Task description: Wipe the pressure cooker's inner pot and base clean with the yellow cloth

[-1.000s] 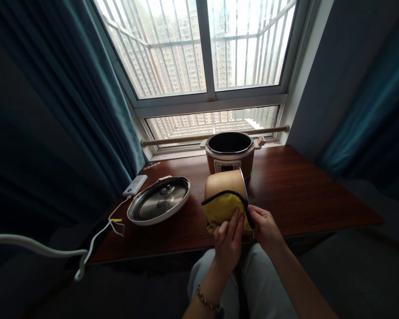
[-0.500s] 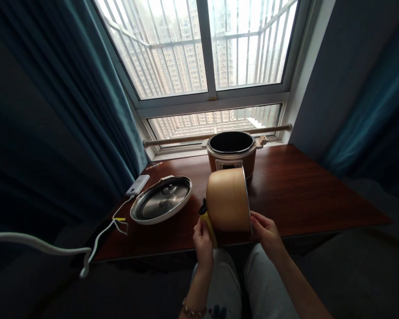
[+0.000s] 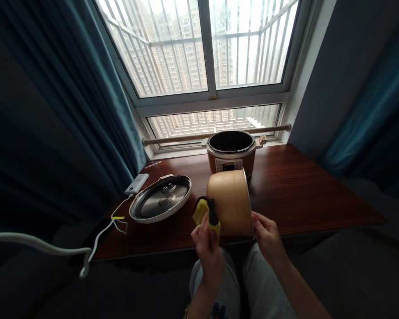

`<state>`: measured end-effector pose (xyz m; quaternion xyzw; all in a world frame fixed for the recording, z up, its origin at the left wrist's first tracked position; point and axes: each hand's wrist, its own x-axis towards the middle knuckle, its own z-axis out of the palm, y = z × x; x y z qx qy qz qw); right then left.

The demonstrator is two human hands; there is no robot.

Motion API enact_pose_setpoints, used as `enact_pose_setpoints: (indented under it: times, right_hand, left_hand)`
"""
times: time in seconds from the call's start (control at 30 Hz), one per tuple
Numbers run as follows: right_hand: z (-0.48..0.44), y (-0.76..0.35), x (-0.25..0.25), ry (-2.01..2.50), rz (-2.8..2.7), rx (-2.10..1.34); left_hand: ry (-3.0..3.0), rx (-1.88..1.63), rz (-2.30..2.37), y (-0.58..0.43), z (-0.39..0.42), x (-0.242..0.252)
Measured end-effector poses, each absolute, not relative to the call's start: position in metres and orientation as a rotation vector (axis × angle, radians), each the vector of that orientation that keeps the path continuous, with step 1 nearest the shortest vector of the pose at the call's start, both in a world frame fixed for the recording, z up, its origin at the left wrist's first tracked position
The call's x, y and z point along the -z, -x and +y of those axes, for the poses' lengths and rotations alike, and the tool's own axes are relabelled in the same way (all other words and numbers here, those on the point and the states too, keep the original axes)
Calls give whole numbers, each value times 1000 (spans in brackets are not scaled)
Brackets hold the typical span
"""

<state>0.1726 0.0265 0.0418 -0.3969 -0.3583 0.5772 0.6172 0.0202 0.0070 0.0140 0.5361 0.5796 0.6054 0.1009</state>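
My right hand grips the rim of a tan inner pot that lies tipped on its side at the near edge of the wooden table, its rim on the right. My left hand is closed on a bunched yellow cloth with black trim, pressed against the pot's left end. Behind the pot stands the open cooker body with a dark, bare inside.
The cooker's steel lid lies upside down to the left. A white power bank with a white cable sits at the table's left corner. Teal curtains hang on both sides of the window. My knees are under the table edge.
The cloth moved from the pot's near side round to its left end and is bunched smaller now. My left hand followed it to the left. The right hand stayed on the rim.
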Motion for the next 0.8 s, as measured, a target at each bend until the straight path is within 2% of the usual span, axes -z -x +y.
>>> enact_pose_setpoints:
  times: [0.13, 0.27, 0.37, 0.5, 0.63, 0.8]
  right_hand:
    - [37, -168, -52, 834, -788, -1406]
    - [47, -171, -57, 822, -786, -1378]
    - [50, -173, -62, 794, -776, -1428]
    - [53, -174, -62, 793, -742, -1456]
    - [53, -179, -44, 759, -682, -1443]
    - [42, -186, -10, 892, -800, -1350]
  left_hand:
    - [-2445, -1447, 1522, -42, 13, -25]
    - [-2661, -1358, 1530, -47, 27, -26]
    - [-2416, -1545, 1702, -33, 41, -22]
    - [-1709, -1790, 1743, -10, 55, -14]
    - [-941, -1742, 1521, 1, 57, 0]
    - [-693, -1631, 1289, -2, 46, 9]
